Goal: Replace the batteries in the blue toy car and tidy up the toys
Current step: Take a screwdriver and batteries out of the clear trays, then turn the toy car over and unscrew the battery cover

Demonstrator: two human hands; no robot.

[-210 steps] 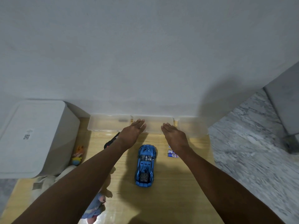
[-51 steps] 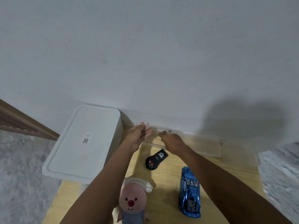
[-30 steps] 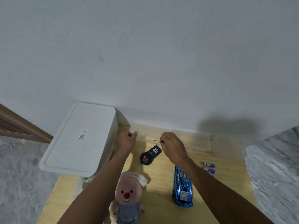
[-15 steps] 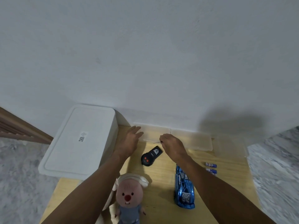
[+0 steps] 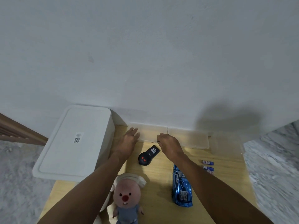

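Note:
The blue toy car [image 5: 182, 188] lies on the wooden table [image 5: 160, 178], partly under my right forearm. A black remote [image 5: 148, 155] with red buttons lies between my hands. My right hand [image 5: 169, 145] pinches a thin dark tool, its tip pointing left just above the remote. My left hand [image 5: 128, 141] rests flat with straight fingers on the left end of a clear plastic box [image 5: 152, 132] against the wall. Two or three small blue batteries [image 5: 208, 166] lie to the right of the car.
A large white lidded bin [image 5: 76, 143] stands at the left. A pink plush toy in a blue outfit [image 5: 127, 199] lies at the near edge. A second clear box [image 5: 192, 139] lies at the wall to the right. Marble floor is at the right.
My left hand moved up onto the clear box and flattened. My right hand, with the thin tool in it, stays above the remote. The view shifted slightly.

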